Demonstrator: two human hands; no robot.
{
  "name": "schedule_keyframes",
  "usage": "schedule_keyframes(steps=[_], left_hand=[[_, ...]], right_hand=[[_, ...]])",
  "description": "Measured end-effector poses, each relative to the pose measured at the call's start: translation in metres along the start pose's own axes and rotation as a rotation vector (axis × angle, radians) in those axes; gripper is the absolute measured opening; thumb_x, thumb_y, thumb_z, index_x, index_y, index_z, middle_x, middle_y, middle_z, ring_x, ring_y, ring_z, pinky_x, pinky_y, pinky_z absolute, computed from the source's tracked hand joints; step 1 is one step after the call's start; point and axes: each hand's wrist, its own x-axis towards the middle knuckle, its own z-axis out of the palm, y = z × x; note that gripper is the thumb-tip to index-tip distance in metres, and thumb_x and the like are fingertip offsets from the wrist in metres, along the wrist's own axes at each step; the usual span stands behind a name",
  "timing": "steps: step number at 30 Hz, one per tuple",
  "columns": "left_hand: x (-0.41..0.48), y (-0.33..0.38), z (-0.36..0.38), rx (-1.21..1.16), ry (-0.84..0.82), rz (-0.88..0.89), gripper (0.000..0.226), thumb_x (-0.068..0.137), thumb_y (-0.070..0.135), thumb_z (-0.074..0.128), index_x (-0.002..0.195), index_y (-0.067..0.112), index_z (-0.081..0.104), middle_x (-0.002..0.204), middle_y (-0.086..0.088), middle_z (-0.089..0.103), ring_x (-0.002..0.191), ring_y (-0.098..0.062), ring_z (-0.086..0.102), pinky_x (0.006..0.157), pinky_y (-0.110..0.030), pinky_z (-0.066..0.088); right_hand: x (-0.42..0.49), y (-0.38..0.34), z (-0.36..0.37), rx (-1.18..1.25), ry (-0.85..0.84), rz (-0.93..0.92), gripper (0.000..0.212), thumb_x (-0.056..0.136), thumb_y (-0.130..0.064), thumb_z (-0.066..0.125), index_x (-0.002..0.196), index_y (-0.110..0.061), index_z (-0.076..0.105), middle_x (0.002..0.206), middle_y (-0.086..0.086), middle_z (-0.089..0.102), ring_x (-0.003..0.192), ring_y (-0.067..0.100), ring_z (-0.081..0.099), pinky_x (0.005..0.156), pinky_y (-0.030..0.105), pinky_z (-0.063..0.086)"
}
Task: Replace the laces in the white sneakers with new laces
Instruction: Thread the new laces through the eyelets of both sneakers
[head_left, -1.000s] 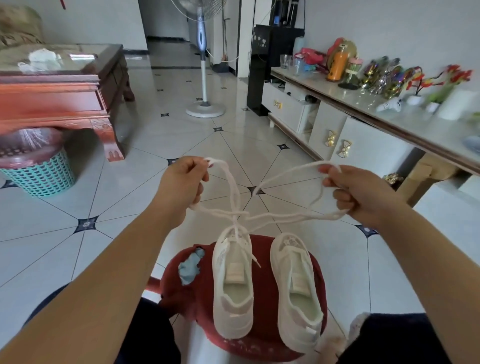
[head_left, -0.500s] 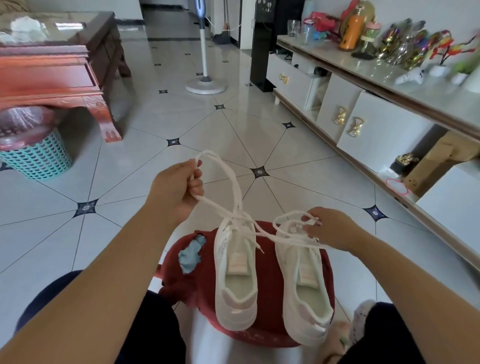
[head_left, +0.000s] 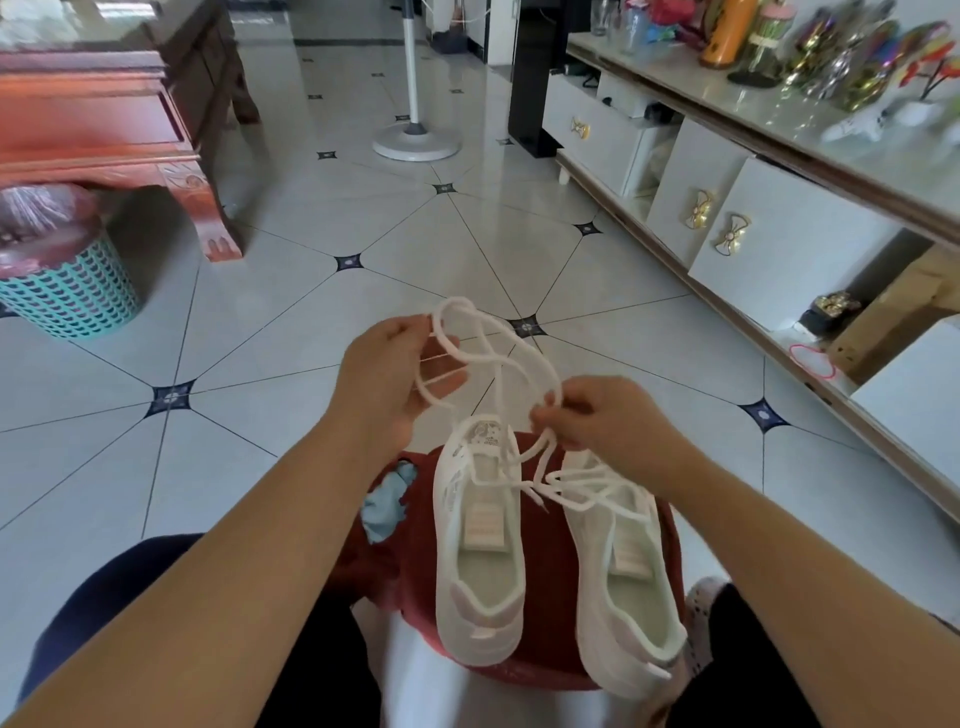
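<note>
Two white sneakers stand side by side on a red stool (head_left: 545, 587), toes pointing away from me: the left sneaker (head_left: 480, 561) and the right sneaker (head_left: 623, 587). A white lace (head_left: 498, 353) loops up from the left sneaker's front. My left hand (head_left: 384, 379) holds several loops of it above and left of the shoes. My right hand (head_left: 608, 421) pinches the lace just above the right sneaker's toe. More lace lies slack across both shoes' fronts.
A light blue cloth (head_left: 387, 501) lies on the stool's left side. A teal bin (head_left: 62, 280) and a red wooden table (head_left: 109, 135) stand at the left. A fan base (head_left: 415, 143) is ahead. A white cabinet (head_left: 769, 228) runs along the right.
My right hand came in from the far right to just above the right sneaker. The lace, first stretched wide, now hangs in loops gathered by my left hand. The view tilted downward.
</note>
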Motion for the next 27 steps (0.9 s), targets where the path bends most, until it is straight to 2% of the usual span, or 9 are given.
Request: schedule_keyframes(steps=[4,7,10,12,17,20,23,25,27], left_hand=[[0.007,-0.008,-0.021,0.426,0.119,0.110,0.017,0.095,0.014,0.048,0.084,0.015,0.061,0.073,-0.002,0.063,0.052,-0.014,0.054,0.041,-0.017,0.041],[0.011,-0.016,-0.029,0.615,0.144,0.148,0.019,0.092,0.013,0.050,0.079,0.016,0.063,0.068,0.000,0.059,0.047,-0.014,0.040,0.042,-0.020,0.031],[0.012,-0.020,-0.038,0.570,0.215,0.103,0.017,0.090,0.009,0.050,0.079,0.012,0.064,0.067,-0.001,0.057,0.046,-0.014,0.036,0.040,-0.018,0.028],[0.013,-0.020,-0.045,0.524,0.250,0.086,0.017,0.088,0.008,0.050,0.079,0.011,0.064,0.066,-0.001,0.056,0.044,-0.012,0.035,0.034,-0.014,0.026],[0.010,-0.010,-0.059,0.376,0.376,0.089,0.019,0.089,0.006,0.044,0.083,0.008,0.062,0.066,-0.002,0.049,0.035,-0.008,0.035,0.032,-0.012,0.023],[0.006,-0.012,-0.059,0.544,0.379,0.160,0.021,0.089,0.009,0.044,0.081,0.012,0.063,0.064,0.000,0.050,0.046,-0.014,0.040,0.041,-0.018,0.029],[0.000,-0.027,-0.048,0.870,0.154,0.263,0.017,0.090,0.015,0.050,0.077,0.016,0.061,0.064,0.004,0.056,0.053,-0.014,0.046,0.055,-0.025,0.037],[-0.003,-0.041,-0.039,1.036,0.002,0.312,0.013,0.090,0.019,0.051,0.080,0.019,0.060,0.070,0.007,0.060,0.061,-0.010,0.050,0.061,-0.018,0.038],[-0.001,-0.054,-0.032,1.162,-0.119,0.376,0.009,0.089,0.024,0.054,0.084,0.021,0.060,0.077,0.008,0.060,0.071,-0.010,0.052,0.058,-0.008,0.034]], right_hand=[[-0.003,-0.003,-0.034,0.250,0.052,0.073,0.012,0.091,-0.018,0.057,0.085,-0.010,0.063,0.076,0.004,0.068,0.063,0.011,0.066,0.064,0.023,0.058],[-0.005,0.001,-0.041,0.095,0.090,0.078,0.010,0.092,-0.018,0.054,0.083,-0.016,0.056,0.075,0.003,0.061,0.062,0.011,0.061,0.061,0.023,0.056],[-0.007,0.004,-0.050,-0.245,0.147,-0.006,0.010,0.092,-0.019,0.052,0.082,-0.020,0.051,0.073,-0.002,0.056,0.062,0.011,0.055,0.061,0.022,0.050],[-0.006,0.008,-0.061,-0.464,0.216,-0.048,0.006,0.092,-0.015,0.051,0.087,-0.017,0.052,0.071,-0.004,0.052,0.061,0.010,0.051,0.054,0.017,0.038],[-0.008,0.030,-0.100,-0.739,0.431,0.138,0.020,0.093,-0.007,0.046,0.102,-0.001,0.063,0.078,0.011,0.059,0.068,0.023,0.049,0.048,0.023,0.028],[-0.015,0.034,-0.110,-0.589,0.449,0.196,0.021,0.096,-0.015,0.046,0.103,-0.002,0.062,0.079,0.012,0.064,0.066,0.024,0.057,0.049,0.021,0.034],[-0.018,0.025,-0.092,-0.185,0.359,0.178,0.013,0.093,-0.019,0.054,0.100,-0.010,0.061,0.074,0.005,0.063,0.064,0.016,0.061,0.061,0.026,0.050],[-0.016,0.021,-0.074,-0.046,0.289,0.162,0.011,0.092,-0.019,0.056,0.098,-0.011,0.060,0.076,0.006,0.061,0.066,0.016,0.059,0.068,0.029,0.054],[-0.014,0.020,-0.059,-0.032,0.245,0.150,0.009,0.092,-0.020,0.056,0.095,-0.013,0.061,0.075,0.006,0.061,0.064,0.016,0.057,0.067,0.029,0.054]])
